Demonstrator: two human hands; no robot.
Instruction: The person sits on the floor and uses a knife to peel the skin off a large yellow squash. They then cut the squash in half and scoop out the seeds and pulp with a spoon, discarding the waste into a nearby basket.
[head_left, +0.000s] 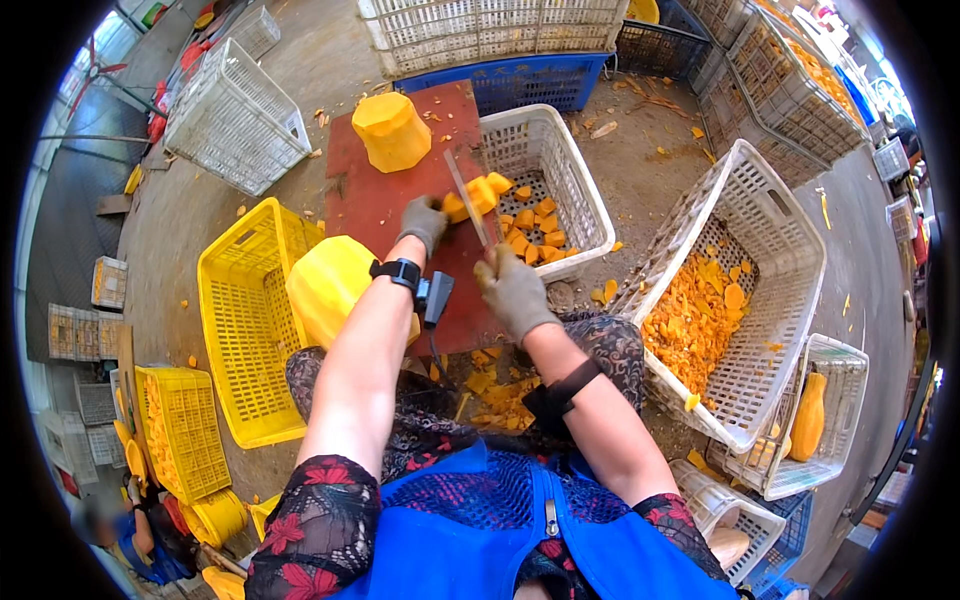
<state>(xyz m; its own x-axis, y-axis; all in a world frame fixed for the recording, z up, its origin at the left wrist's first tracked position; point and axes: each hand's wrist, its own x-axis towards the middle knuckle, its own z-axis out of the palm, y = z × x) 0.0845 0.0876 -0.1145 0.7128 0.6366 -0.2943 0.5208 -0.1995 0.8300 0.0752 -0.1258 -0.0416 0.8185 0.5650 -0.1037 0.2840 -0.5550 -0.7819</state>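
Note:
My right hand (514, 291), in a grey work glove, grips a long-bladed knife (465, 195). The blade crosses several orange pumpkin pieces (480, 196) at the right edge of a red board (390, 225). My gloved left hand (426, 223) is at the left end of these pieces, fingertips blurred; it seems to hold them. A peeled pumpkin section (391, 132) stands upright at the board's far end. Another large peeled piece (330, 281) lies near my left forearm. Cut chunks (534, 229) lie inside a white plastic crate (574, 180) just right of the board.
A yellow crate (251, 337) stands to the left. On the right, a tilted white crate (795, 247) holds peelings and scraps (697, 322). Stacked crates (495, 37) stand beyond the board. Scraps (506, 401) litter the floor between my legs. Another person (142, 532) is at lower left.

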